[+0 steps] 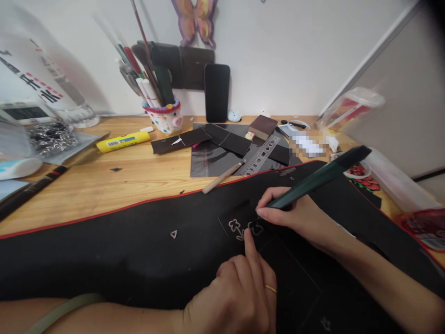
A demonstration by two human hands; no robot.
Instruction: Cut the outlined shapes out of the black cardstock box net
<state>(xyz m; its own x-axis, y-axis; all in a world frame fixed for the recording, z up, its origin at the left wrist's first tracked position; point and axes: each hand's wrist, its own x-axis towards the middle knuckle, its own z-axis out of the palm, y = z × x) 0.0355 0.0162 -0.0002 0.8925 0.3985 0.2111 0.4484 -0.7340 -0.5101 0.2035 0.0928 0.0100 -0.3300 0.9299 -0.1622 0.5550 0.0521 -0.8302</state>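
My right hand (pixel 295 213) grips a thick dark green pen (pixel 313 183), its tip hidden by my fingers close to a small black sheet (pixel 243 208). On this sheet show a pale flower outline with a stem (pixel 234 226) and a rounded pale outline (pixel 256 227); whether they are drawn or laid on, I cannot tell. My left hand (pixel 239 283) presses its outstretched index fingertip between these outlines, the other fingers curled and holding nothing. Beneath both hands lies a large black mat (pixel 139 250) with a red edge.
A small triangle (pixel 173 234) lies on the mat. Behind are a wooden-handled tool (pixel 222 177), a stencil ruler (pixel 260 157), black strips (pixel 227 140), a yellow tube (pixel 123 141), a pen cup (pixel 165 118) and a propped phone (pixel 217 93). A clear cup (pixel 352 111) stands at right.
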